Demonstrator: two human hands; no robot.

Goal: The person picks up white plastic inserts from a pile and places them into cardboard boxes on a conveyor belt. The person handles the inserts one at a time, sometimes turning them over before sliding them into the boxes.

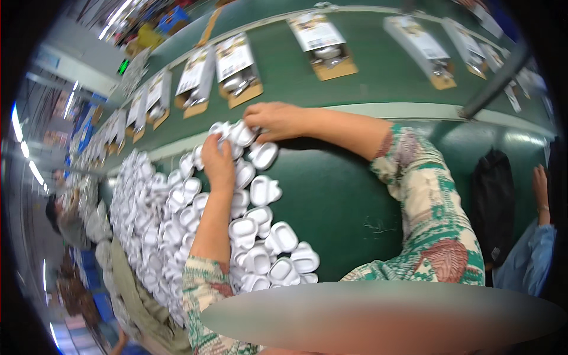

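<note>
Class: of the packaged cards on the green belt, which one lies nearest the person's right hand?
The card directly above the right hand, white top and brown cardboard bottom; the other cards lie farther along the belt.

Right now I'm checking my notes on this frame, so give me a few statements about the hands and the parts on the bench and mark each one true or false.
1. Both hands rest on the pile of white plastic trays. True: the left hand and the right hand both touch its far end.
2. The trays lie on a red surface. False: they lie on a green table.
3. Packaged items on brown cards lie in a row on the green belt beyond the hands. True.
4. The right hand holds a screwdriver. False: it only touches white trays; no tool shows.
5. The person's sleeves are plain black. False: they are patterned in green, cream and red.
</note>
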